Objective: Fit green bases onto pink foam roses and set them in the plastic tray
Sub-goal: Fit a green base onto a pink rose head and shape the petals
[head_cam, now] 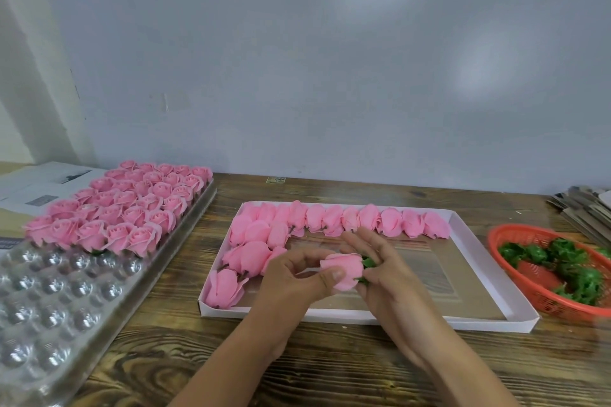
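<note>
The left hand (297,277) pinches a pink rose (342,271). The right hand (380,269), fingers curled, mostly hides the green base (367,263). The basket (515,287) is cut off.

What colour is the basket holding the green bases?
Red-orange basket, seen in the head view.

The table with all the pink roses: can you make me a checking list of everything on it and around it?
Surface: wooden table, dark grain.
Job's things: held rose with green base at its right end; plastic tray, far part filled with upright roses, near cups bare; white box holding loose roses lying on their sides; red basket of green bases.
Clutter: newspapers far left; stacked sheets far right.
Grippers: left hand pinches the rose; right hand holds the base end.
Cables: nothing seen.
Surroundings: pale wall behind.
</note>
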